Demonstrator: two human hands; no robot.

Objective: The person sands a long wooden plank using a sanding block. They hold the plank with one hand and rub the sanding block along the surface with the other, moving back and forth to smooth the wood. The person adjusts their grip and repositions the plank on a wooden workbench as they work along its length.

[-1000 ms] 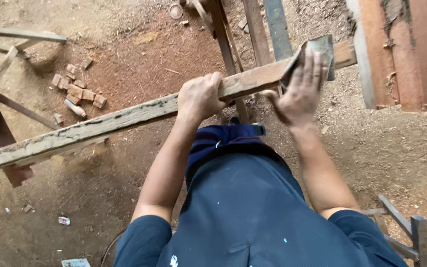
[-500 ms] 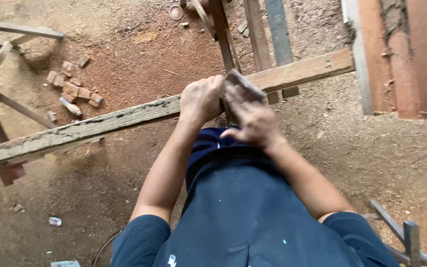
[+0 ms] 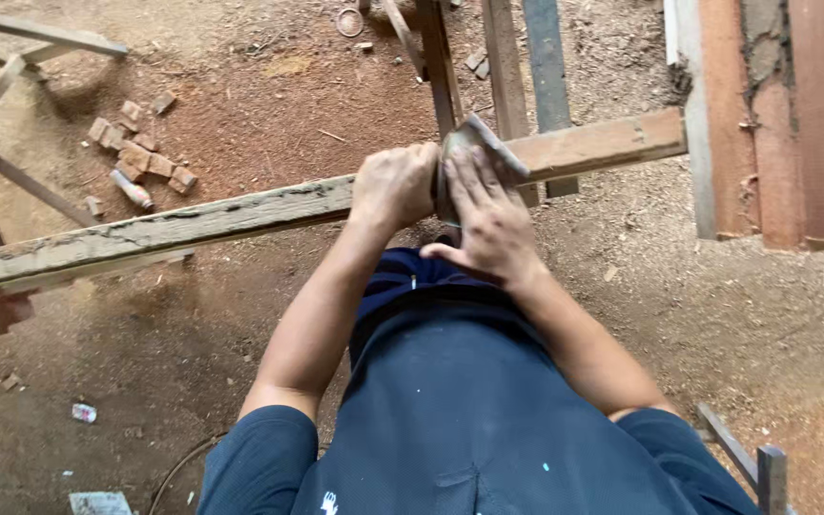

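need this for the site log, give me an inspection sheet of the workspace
surface: dirt floor strewn with sawdust
job's things: long wooden plank, weathered at the left part, cleaner at the right; grey sanding sheet pressed on it
clutter: small wood blocks, round lid, scraps of litter
hands: left hand grips the plank; right hand flat on the sheet, fingers spread
cables: nothing seen
surroundings: wooden frames, reddish boards
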